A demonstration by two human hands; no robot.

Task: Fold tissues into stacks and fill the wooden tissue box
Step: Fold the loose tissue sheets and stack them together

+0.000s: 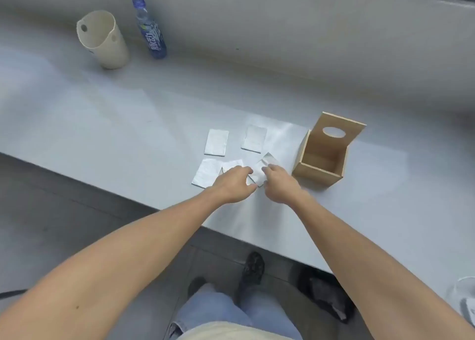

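Observation:
The wooden tissue box (321, 175) stands open on the grey counter at the right, its lid (336, 134) with an oval hole tilted up behind it. Two folded white tissues (217, 142) (254, 138) lie side by side farther back. A third folded tissue (207, 172) lies near the counter's front edge. Just right of it, my left hand (235, 185) presses on a partly folded tissue (258, 174). My right hand (279, 183) pinches that same tissue's right side, whose corner (268, 158) is lifted. An unfolded sheet (280, 136) lies flat beneath, beside the box.
A beige cylindrical container (102, 40) and a blue-labelled plastic bottle (151, 31) stand at the back left of the counter. The counter's front edge (128, 195) runs diagonally just before my hands. A clear object (466, 298) shows at the bottom right.

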